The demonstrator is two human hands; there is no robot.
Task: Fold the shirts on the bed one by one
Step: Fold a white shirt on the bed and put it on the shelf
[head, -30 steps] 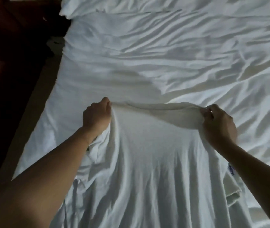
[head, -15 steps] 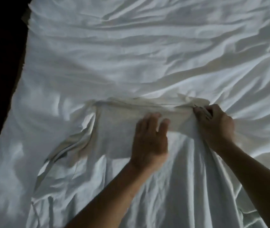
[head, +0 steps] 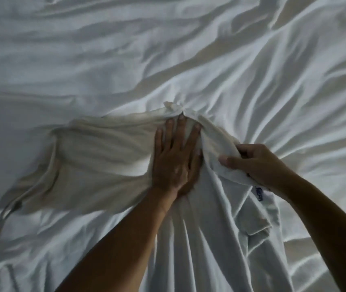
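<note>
Pressing flat with fingers [head: 181, 131] spread, the left grip [head: 176, 159] pins the white shirt [head: 104, 150] on the bed [head: 167, 49]; the right grip [head: 258, 163] pinches a bunched fold beside it; pulling that fold across unevenly could ruck the cloth under the palm and set a crooked crease

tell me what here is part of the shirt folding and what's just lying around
In the job:
- white shirt, spread on the bed
- left hand, pressing flat on the shirt
- right hand, gripping a bunched fold of the shirt

Just there:
- rumpled bed sheet under it all

I can't make out a second shirt.
</note>
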